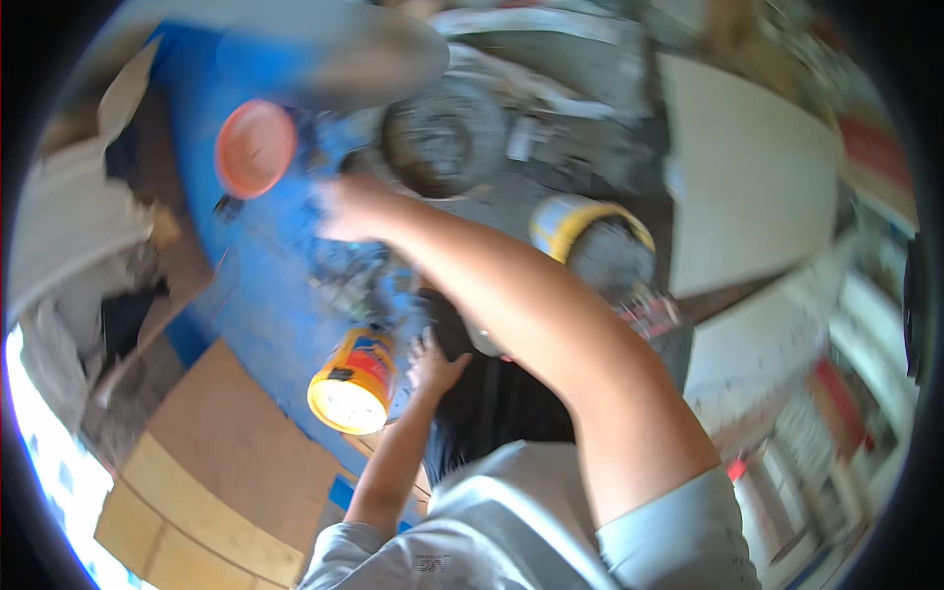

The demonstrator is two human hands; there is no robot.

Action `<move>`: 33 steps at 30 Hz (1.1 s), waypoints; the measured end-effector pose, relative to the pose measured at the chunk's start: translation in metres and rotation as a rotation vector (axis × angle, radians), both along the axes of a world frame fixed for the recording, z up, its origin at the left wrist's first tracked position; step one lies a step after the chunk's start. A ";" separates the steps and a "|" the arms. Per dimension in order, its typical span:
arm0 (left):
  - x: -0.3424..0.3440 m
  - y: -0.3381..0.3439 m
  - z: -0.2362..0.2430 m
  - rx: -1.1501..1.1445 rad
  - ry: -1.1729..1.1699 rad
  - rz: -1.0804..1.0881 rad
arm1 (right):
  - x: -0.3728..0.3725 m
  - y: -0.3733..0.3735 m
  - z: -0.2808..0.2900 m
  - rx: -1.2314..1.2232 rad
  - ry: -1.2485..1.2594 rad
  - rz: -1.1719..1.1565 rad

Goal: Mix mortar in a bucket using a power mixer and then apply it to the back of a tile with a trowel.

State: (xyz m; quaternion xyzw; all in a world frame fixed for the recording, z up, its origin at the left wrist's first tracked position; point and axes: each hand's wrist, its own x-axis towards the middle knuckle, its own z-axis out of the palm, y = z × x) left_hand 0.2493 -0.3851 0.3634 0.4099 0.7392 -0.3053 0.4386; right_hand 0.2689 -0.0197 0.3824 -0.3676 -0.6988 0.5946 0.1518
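My right arm reaches across to the left, and my right hand [352,208] is smeared by motion above the blue sheet [261,275]. I cannot make out its fingers or whether it holds anything. Just beyond it sits a dark round basin [492,138] with grey material inside. My left hand [433,366] rests on my dark-trousered knee, its fingers spread and holding nothing. Beside that hand is a yellow bucket [362,369] with a red and blue label. Grey lumps [354,275] lie between this bucket and my right hand.
An orange-pink bowl [256,147] is at the far left. To the right, a tilted yellow-rimmed bucket [553,231] holds grey material. Pale boards [752,177] border the right side, wooden panels [231,433] the lower left. A blurred grey shape [344,54] crosses the top.
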 end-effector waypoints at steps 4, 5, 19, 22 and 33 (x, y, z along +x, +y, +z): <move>-0.042 0.105 -0.125 -0.001 -0.130 0.175 | -0.009 -0.053 -0.276 -0.825 -0.098 -0.461; -0.051 0.102 -0.144 -0.009 -0.134 0.193 | -0.035 -0.074 -0.328 -1.111 -0.117 -0.591; -0.131 0.107 -0.198 0.215 -0.151 0.395 | -0.256 -0.040 -0.555 -1.390 0.473 -1.032; -0.132 0.105 -0.187 0.232 -0.093 0.368 | -0.228 -0.056 -0.447 -1.066 0.154 -0.673; -0.087 0.107 -0.174 0.246 -0.051 0.351 | 0.093 -0.018 -0.180 -0.084 -0.527 -0.556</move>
